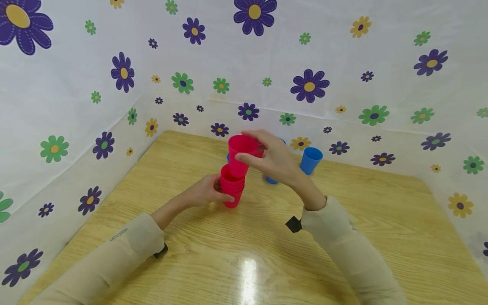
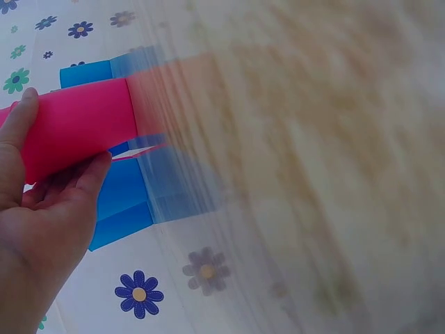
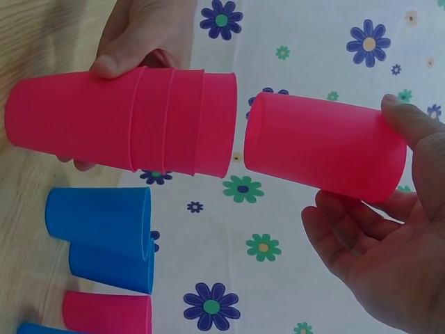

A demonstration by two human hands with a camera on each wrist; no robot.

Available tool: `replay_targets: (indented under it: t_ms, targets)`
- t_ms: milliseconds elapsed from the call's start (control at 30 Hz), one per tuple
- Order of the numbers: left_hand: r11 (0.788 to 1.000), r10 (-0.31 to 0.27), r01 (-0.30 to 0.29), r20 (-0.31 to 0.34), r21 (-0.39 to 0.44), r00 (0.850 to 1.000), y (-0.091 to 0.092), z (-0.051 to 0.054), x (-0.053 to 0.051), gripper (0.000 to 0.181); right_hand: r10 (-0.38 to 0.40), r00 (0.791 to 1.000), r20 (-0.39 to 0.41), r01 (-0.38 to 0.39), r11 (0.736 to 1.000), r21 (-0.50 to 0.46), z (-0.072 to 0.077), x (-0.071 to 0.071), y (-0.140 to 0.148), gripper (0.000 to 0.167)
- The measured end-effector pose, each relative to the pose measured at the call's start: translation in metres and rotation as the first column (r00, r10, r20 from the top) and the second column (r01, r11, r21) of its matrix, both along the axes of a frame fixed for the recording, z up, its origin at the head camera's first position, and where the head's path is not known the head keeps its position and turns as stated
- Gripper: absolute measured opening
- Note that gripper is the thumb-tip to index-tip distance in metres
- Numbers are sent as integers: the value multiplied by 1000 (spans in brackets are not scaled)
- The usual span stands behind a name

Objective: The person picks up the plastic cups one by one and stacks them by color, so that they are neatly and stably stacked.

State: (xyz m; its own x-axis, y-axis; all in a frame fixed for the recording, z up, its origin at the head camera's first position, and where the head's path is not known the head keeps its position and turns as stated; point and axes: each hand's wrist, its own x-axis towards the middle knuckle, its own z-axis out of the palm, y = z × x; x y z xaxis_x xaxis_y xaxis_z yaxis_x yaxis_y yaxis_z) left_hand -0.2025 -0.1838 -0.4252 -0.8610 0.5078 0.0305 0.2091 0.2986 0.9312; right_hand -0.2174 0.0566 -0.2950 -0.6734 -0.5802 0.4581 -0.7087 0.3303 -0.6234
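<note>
My left hand (image 1: 206, 191) grips a stack of nested red cups (image 1: 232, 197) from its left side, and the stack stands upright on the table. Just above its top rim, my right hand (image 1: 280, 161) holds a single red cup (image 1: 239, 159) upright, thumb on the near side. In the right wrist view a narrow gap separates the single cup (image 3: 320, 146) from the top of the stack (image 3: 76, 115). The left wrist view shows the left thumb and fingers around a red cup (image 2: 83, 125); much of that picture is blurred.
Blue cups stand behind the hands; one blue cup (image 1: 311, 160) is at the back right, others are partly hidden by the right hand. Another red cup (image 3: 111, 312) sits among the blue cups (image 3: 97, 216). A flowered cloth (image 1: 213, 55) borders the wooden table (image 1: 213, 254).
</note>
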Motion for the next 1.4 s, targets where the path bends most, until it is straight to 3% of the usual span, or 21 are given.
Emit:
replay_targets:
  t_ms: [233,533,833,1100,1400]
  targets:
    - [1000,-5,5,2,-5,1000,-1,-1,-1,52,9,1000,25,-10,1000,22,-7,-4,-8,62]
    - [1000,-12,12,14,-3,1000,0,2,1,51,44,997,58,-43,999,-22,-21,-4,-12,60]
    - [1000,-9,9,6,-13,1000,0,3,1,52,61,994,89,-63,998,14,-36,-4,-10,63]
    - [1000,1,0,14,-27,1000,1,3,1,55,59,991,124,-64,997,43,-51,-6,-2,55]
    - [1000,11,-11,4,-27,1000,1,3,1,56,20,991,129,-23,999,27,-55,-15,6,44]
